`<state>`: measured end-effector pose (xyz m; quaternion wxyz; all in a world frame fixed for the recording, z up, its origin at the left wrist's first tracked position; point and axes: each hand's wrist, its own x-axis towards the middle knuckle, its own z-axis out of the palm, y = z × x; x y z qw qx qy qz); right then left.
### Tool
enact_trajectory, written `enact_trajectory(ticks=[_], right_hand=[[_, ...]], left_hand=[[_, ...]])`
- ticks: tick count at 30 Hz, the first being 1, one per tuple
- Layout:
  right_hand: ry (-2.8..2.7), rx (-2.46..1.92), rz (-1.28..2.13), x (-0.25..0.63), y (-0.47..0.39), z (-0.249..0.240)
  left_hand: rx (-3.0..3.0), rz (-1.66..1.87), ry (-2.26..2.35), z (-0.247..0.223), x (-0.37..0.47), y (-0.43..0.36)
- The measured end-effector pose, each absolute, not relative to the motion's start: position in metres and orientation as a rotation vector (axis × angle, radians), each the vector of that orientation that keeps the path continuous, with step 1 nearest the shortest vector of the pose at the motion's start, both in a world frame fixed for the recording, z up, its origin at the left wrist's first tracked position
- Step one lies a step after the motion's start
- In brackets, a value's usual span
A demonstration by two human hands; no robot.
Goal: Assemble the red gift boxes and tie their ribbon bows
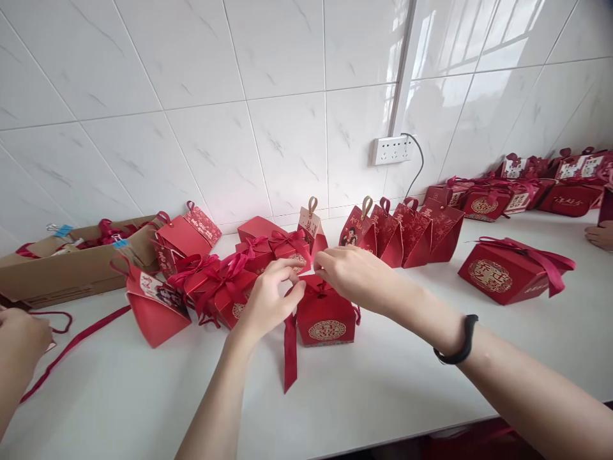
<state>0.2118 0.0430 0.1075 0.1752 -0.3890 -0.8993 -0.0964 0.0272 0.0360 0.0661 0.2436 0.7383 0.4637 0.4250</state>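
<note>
A red gift box (328, 322) with a round gold emblem stands upright on the table in front of me. Its dark red ribbon (290, 358) crosses the top, and one tail hangs down the left side. My left hand (272, 297) is curled at the box's upper left, closed on the ribbon where the tail comes out below the thumb. Over the top, my right hand (349, 271) is closed in a pinch on the ribbon; its fingertips partly hide what they grip. Just behind my left hand are red boxes with tied bows (225, 284).
Folded red boxes with loops (414, 236) line the wall, below a power strip (393, 151). A bow-tied box (512, 271) sits to the right. At left are a cardboard box (81, 268) of ribbons and another person's hand (22, 342); another hand (599, 236) shows far right.
</note>
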Motion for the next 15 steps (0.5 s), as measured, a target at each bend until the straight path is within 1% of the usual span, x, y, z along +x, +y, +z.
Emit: enact_trajectory(ticks=[4,8,10,13,15], right_hand=[[-2.493,-1.416,0.041,0.211,0.014,0.11],[-2.425,-1.594,0.126,0.219,-0.005,0.093],[-2.361,-1.649,0.155,0.225,-0.002,0.086],[-2.282,-1.659,0.282,0.238,0.016,0.08],[-2.251,-1.64,0.511,0.247,0.029,0.08]], left_hand=[[1.93,1.041,1.245,0.058,0.028,0.042],[2.033,1.048,1.386,0.059,0.027,0.04],[1.985,1.024,1.382,0.062,0.025,0.038],[1.79,0.796,1.164,0.068,0.018,0.035],[1.679,0.624,1.014,0.073,0.013,0.033]])
